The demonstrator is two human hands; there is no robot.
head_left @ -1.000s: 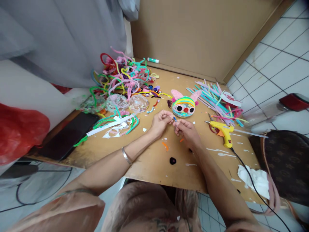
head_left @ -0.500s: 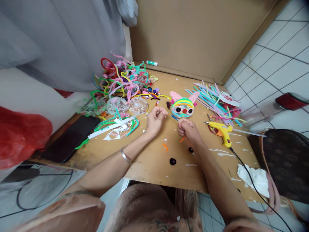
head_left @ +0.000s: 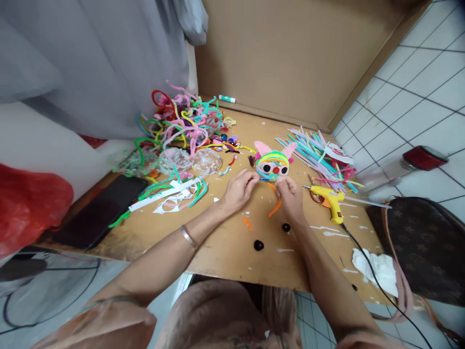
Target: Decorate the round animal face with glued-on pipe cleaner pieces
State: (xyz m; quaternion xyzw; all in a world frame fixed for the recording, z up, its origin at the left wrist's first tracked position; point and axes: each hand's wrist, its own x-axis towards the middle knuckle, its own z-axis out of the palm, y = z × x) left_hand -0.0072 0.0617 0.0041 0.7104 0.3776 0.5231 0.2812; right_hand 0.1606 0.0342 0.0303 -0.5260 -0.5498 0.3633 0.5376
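A short blue strip (head_left: 266, 180) stretches between my two hands, just in front of a round animal face (head_left: 273, 165) with pink ears, black eyes and a red nose. The fingertips of my left hand (head_left: 241, 188) pinch the strip's left end. My right hand (head_left: 289, 195) is closed at its right end. An orange pipe cleaner (head_left: 275, 208) lies beside my right hand, partly hidden by it. Nearer the table's front edge are two black discs, one (head_left: 258, 245) lower and one (head_left: 286, 228) by my right wrist.
A yellow glue gun (head_left: 331, 199) with a black cord lies right of my right hand. Pipe cleaners (head_left: 312, 155) are heaped behind it, with a tangled pile (head_left: 189, 121) at the back left. A black phone (head_left: 105, 211) and a brown bag (head_left: 428, 247) flank the work area.
My left hand has moved right and slightly down, and now grips the blue strip's left end. Red and blue bits show where that hand was. More of the orange pipe cleaner is visible.
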